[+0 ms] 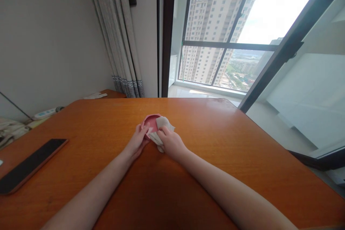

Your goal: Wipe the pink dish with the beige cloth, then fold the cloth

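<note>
A small pink dish (pixel 151 119) is held tilted over the middle of the wooden table. My left hand (pixel 138 139) grips its left edge, the thumb over the rim and the other fingers underneath. In my right hand (pixel 170 141) is a crumpled white tissue (pixel 165 122), pinched between the fingers and pressed against the dish's right side and inside. Part of the tissue hangs below the dish. The tissue and my fingers hide the right part of the dish.
The brown wooden table (pixel 229 172) spreads around my arms. A dark flat phone-like slab (pixel 33 165) lies at the left. Behind the table are a grey curtain (pixel 115 36), a dark door frame (pixel 165 36) and a large window (pixel 215 43). A white power strip (pixel 48 113) sits beyond the left edge.
</note>
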Demonstrator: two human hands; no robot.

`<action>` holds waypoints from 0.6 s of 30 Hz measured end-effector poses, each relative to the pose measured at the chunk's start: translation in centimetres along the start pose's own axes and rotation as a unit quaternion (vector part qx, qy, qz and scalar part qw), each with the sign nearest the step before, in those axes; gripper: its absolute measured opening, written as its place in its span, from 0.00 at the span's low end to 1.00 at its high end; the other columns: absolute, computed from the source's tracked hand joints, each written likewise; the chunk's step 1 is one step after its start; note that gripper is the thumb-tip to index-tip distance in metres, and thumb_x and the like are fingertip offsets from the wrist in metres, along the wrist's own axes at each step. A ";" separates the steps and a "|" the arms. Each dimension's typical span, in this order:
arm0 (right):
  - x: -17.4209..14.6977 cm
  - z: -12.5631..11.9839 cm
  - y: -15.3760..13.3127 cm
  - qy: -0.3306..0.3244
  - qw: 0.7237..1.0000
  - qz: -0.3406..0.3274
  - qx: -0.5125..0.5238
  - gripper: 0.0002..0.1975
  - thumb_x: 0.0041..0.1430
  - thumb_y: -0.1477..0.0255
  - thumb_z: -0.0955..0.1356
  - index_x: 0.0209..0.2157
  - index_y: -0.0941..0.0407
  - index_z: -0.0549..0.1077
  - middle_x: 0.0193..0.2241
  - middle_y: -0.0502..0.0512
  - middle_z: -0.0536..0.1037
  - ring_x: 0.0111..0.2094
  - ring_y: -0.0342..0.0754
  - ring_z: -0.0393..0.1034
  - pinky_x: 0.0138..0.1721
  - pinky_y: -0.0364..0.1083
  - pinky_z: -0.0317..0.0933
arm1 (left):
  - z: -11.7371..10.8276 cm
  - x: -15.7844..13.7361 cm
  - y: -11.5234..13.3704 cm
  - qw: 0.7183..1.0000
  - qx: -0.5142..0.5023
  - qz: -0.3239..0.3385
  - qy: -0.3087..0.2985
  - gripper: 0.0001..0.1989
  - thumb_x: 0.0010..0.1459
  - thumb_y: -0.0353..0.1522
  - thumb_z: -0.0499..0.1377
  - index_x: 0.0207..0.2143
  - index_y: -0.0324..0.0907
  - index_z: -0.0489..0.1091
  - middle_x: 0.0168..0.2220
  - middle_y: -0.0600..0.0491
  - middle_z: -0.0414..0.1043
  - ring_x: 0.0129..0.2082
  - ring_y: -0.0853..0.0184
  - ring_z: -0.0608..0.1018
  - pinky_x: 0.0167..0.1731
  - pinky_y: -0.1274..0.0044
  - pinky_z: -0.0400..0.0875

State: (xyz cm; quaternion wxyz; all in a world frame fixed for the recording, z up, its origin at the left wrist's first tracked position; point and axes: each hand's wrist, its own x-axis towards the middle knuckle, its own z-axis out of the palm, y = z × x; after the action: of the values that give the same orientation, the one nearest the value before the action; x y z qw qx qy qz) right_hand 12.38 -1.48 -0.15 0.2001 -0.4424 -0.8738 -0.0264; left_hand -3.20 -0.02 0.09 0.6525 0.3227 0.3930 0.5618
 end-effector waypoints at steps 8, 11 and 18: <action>0.1 -1.5 2.0 -0.005 0.990 -0.137 -0.016 0.11 0.54 0.76 0.65 0.41 0.57 0.67 0.42 0.58 0.67 0.41 0.51 0.57 0.46 0.50 0.57 | -0.8 0.4 1.2 0.995 0.024 -0.052 -0.078 0.23 0.54 0.39 0.57 0.53 0.47 0.64 0.51 0.48 0.69 0.41 0.60 0.76 0.32 0.72 0.75; -0.1 -1.2 0.4 -0.001 0.994 -0.106 0.001 0.20 0.50 0.75 0.66 0.47 0.58 0.64 0.47 0.59 0.65 0.42 0.51 0.58 0.44 0.49 0.59 | -0.4 0.6 0.0 0.999 -0.023 -0.005 -0.028 0.21 0.55 0.38 0.57 0.51 0.45 0.66 0.47 0.50 0.72 0.41 0.63 0.76 0.35 0.75 0.74; 0.1 -0.4 -0.3 0.033 0.998 -0.043 0.021 0.17 0.50 0.75 0.66 0.45 0.58 0.66 0.41 0.59 0.67 0.39 0.51 0.61 0.39 0.49 0.60 | 0.4 0.0 -0.8 0.994 -0.044 -0.060 -0.078 0.21 0.55 0.38 0.57 0.50 0.37 0.67 0.44 0.45 0.74 0.42 0.63 0.76 0.41 0.74 0.72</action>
State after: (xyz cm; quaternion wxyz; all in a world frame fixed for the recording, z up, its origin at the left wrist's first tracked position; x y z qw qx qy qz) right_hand 12.21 -1.73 0.28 0.2368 -0.3991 -0.8853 -0.0310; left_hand -2.51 -0.11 -0.44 0.7269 0.3123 0.3347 0.5119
